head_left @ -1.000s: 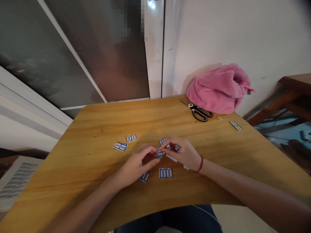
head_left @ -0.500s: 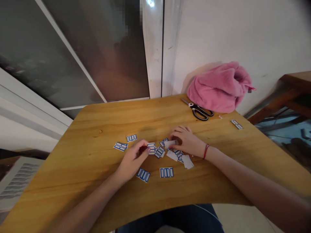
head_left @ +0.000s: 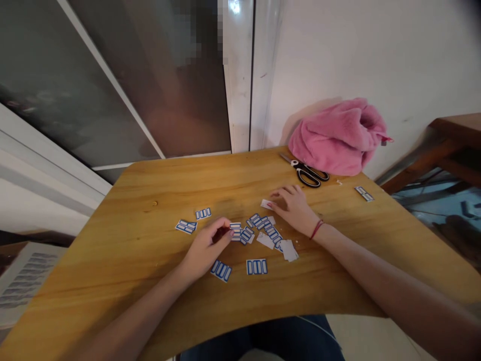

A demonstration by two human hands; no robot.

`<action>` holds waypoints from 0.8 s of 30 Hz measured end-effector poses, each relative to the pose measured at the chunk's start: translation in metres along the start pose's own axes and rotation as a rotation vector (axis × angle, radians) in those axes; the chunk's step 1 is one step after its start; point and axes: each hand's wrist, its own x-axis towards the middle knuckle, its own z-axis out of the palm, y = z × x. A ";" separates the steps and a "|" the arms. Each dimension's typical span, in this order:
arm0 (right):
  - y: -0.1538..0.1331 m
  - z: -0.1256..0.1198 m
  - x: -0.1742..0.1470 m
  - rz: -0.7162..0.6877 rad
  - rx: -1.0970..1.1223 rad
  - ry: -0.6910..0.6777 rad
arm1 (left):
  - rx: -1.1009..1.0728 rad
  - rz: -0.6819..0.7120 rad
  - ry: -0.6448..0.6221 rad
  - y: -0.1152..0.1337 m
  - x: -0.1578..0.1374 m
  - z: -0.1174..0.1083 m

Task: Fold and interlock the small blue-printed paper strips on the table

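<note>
Between the thumb and fingers of my left hand (head_left: 208, 245) is a blue-bordered label piece (head_left: 235, 231). My right hand (head_left: 295, 208) pinches a white piece of label paper (head_left: 266, 204), its blank side up, above the middle of the table. Between the hands lies a loose, overlapping heap of label pieces (head_left: 271, 231), some blue-framed side up. Several white ones (head_left: 288, 249) lie blank side up at the heap's near right. Two blue-framed pieces (head_left: 256, 266) (head_left: 221, 271) rest nearer to me, and others (head_left: 186, 226) lie left of my left hand.
Black-handled scissors (head_left: 308, 174) lie at the back, against a pink plush cloth (head_left: 340, 138) by the wall. One more label piece (head_left: 364, 194) is near the right edge of the wooden table (head_left: 124, 260). A glass-paned door (head_left: 180, 100) stands behind the table.
My right hand has lifted away from the heap, moving back and slightly right with the white label piece. More of the heap's blue-framed pieces show. My left hand has stayed nearly still.
</note>
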 end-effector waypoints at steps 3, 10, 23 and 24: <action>-0.009 0.003 -0.006 -0.065 -0.080 -0.019 | -0.009 -0.003 0.004 0.000 0.001 0.001; -0.024 0.012 -0.012 -0.128 -0.047 -0.217 | -0.011 0.000 -0.004 -0.003 0.003 0.004; -0.021 0.008 -0.006 -0.071 0.049 -0.167 | -0.008 0.000 -0.007 -0.005 0.002 0.004; -0.020 0.006 -0.005 -0.053 0.068 -0.173 | -0.007 0.002 -0.006 -0.005 0.003 0.004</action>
